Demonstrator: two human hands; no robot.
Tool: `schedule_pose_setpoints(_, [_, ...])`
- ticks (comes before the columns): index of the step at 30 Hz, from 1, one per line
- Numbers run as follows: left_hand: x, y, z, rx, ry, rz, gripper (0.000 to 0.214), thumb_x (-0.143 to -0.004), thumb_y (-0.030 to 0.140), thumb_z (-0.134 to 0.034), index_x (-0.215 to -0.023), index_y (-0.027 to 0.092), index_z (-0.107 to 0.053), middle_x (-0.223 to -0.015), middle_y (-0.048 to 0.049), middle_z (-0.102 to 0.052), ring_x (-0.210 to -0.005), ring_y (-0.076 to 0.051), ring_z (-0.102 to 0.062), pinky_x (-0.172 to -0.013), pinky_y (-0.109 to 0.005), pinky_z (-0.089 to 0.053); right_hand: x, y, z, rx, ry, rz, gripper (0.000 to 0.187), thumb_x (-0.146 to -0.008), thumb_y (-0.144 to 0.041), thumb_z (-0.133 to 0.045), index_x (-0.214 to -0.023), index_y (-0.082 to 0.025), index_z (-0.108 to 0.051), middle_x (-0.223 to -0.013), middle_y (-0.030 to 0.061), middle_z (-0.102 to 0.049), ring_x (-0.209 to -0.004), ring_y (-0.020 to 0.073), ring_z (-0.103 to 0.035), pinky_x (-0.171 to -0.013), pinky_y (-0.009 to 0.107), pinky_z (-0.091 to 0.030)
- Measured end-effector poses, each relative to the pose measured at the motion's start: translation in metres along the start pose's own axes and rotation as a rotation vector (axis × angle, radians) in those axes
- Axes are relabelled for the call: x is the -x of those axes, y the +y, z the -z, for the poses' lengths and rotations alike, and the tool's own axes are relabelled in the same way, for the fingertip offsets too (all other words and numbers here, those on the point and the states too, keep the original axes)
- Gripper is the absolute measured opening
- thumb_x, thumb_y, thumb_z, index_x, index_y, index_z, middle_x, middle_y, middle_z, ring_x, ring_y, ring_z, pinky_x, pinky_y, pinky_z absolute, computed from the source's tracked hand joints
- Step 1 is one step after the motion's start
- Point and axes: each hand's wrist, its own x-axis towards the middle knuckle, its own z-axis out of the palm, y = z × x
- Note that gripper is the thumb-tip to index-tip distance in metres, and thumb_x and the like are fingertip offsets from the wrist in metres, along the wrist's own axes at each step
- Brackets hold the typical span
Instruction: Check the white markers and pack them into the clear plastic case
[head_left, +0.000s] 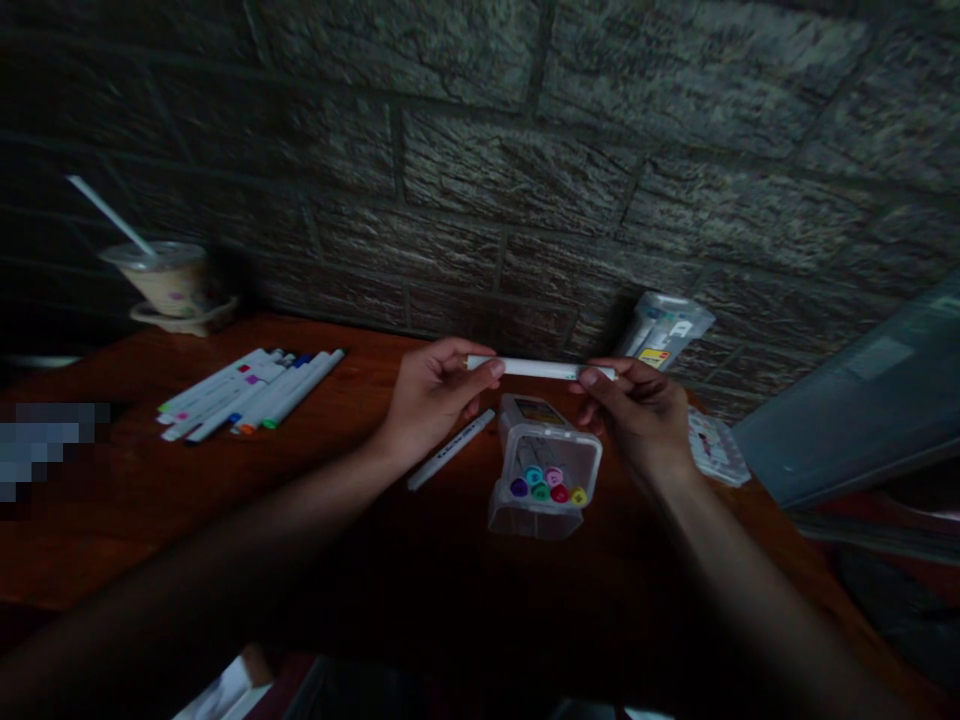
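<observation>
Between my two hands a white marker (537, 369) is held level above the table. My left hand (442, 385) pinches its left end with thumb and fingers, and my right hand (637, 405) grips the right end. Below it, a clear plastic case (551, 425) lies on its side, its open end toward me. Several markers (540, 491) with coloured ends, among them purple, green, red and yellow, rest inside it. Another white marker (451, 450) lies on the table under my left wrist. Farther left, several white markers (251, 395) with coloured ends lie in a loose pile.
A cup (166, 280) with a straw stands at the back left, against the stone wall (465, 190). Another clear container (667, 325) is behind my right hand. A clear plastic piece (716, 450) lies near the right edge of the wooden table (330, 540).
</observation>
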Motion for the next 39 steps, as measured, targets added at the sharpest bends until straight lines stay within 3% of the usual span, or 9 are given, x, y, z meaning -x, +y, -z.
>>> schedule_pose_setpoints(8, [0.0029,0.0029,-0.0013,-0.058,-0.052,0.0,0.018,-0.081,0.028,-0.084,-0.087,0.016,-0.07,-0.059,0.0031,-0.064,-0.043,-0.006,-0.052,-0.041,-0.017,-0.038,0.0003,0.0055,0.0006,0.006,-0.013,0.017,0.024,-0.073,-0.031,-0.094,-0.085,-0.022,-0.075,-0.059,-0.0009,-0.075,-0.04,0.0112,-0.063,-0.037,0.021,-0.049])
schedule_pose_setpoints(15, [0.0038,0.0041,-0.0019,-0.06,-0.067,-0.014,0.02,-0.079,0.026,-0.085,-0.084,0.017,-0.068,-0.062,0.0035,-0.065,-0.042,-0.006,-0.052,-0.039,-0.017,-0.037,0.0006,0.005,-0.0002,0.028,-0.017,0.032,0.024,-0.073,-0.03,-0.094,-0.084,-0.023,-0.074,-0.056,-0.0031,-0.072,-0.04,0.0101,-0.06,-0.038,0.021,-0.046])
schedule_pose_setpoints(30, [0.0026,0.0019,-0.0012,-0.06,-0.061,-0.041,0.016,-0.083,0.028,-0.083,-0.091,0.016,-0.075,-0.068,0.0002,-0.069,-0.045,-0.007,-0.053,-0.041,-0.019,-0.041,0.0015,0.0017,-0.0022,0.03,-0.017,0.033,0.023,-0.075,-0.033,-0.091,-0.085,-0.023,-0.074,-0.059,-0.0027,-0.073,-0.041,0.0098,-0.06,-0.038,0.021,-0.046])
schedule_pose_setpoints(39, [0.0006,0.0056,-0.0026,-0.001,-0.025,0.0,0.014,-0.083,0.026,-0.08,-0.092,0.016,-0.077,-0.073,-0.0014,-0.07,-0.047,-0.007,-0.055,-0.042,-0.019,-0.043,0.0032,-0.0024,-0.005,0.053,-0.006,0.004,0.022,-0.078,-0.037,-0.089,-0.085,-0.024,-0.072,-0.075,0.001,-0.08,-0.045,0.0104,-0.06,-0.039,0.024,-0.046])
